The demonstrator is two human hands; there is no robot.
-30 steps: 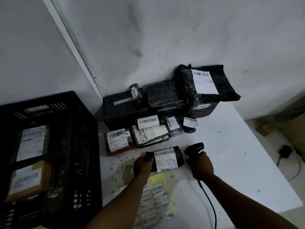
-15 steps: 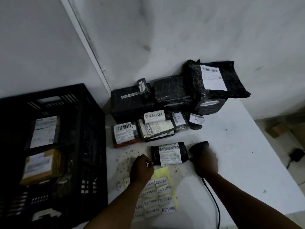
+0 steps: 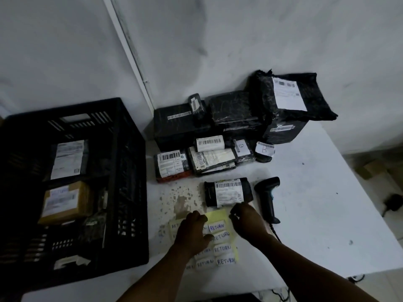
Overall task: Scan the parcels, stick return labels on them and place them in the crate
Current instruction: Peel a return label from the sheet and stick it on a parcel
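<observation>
Both hands have left the parcel and scanner since 1 second ago. At far left, the black crate (image 3: 122, 171) holds 2 labelled parcels. Left hand (image 3: 193, 233) rests, fingers curled, on the yellow sheet of RETURN labels (image 3: 222, 243). Just beyond lies the small black parcel (image 3: 227, 191). Right hand (image 3: 247, 222) curls at the sheet's edge; whether it pinches a label I cannot tell. Rightmost, the scanner (image 3: 267, 196) lies released on the white table (image 3: 327, 214).

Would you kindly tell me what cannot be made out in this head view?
- Fine print on the small parcel: too blurred and dim.
- Return labels on the left column: covered by the left hand.
- Right hand fingertips: curled under, grip unclear.
- Crate bottom: lost in shadow.
</observation>
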